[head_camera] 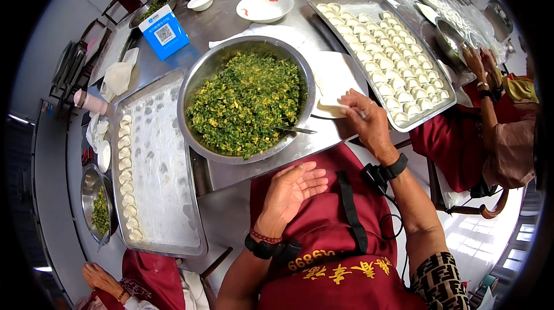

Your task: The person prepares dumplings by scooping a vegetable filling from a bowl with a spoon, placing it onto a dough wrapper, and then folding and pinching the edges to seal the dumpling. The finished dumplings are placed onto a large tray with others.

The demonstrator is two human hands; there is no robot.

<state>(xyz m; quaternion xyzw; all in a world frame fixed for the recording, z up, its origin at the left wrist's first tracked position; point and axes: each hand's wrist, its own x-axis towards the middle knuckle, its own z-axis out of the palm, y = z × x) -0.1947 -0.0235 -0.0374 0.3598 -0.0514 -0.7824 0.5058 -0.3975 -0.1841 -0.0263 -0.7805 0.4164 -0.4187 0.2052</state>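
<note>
My right hand (365,122) pinches the edge of a pale round dumpling wrapper (330,102) at the near side of a white plate (346,72). My left hand (293,191) is held palm up below the table edge, in front of a dark red apron (324,241), with nothing in it. A large steel bowl (190,137) before me holds chopped green and yellow filling (246,102). The metal handle of a utensil (298,129) sticks out of the filling over the bowl's near right rim.
Rows of dumplings fill much of the right tray (452,98); the left tray (190,223) has one column along its far left side. A blue card stand (164,33) with a printed code stands behind the bowl. Co-workers' hands (478,61) are at the right.
</note>
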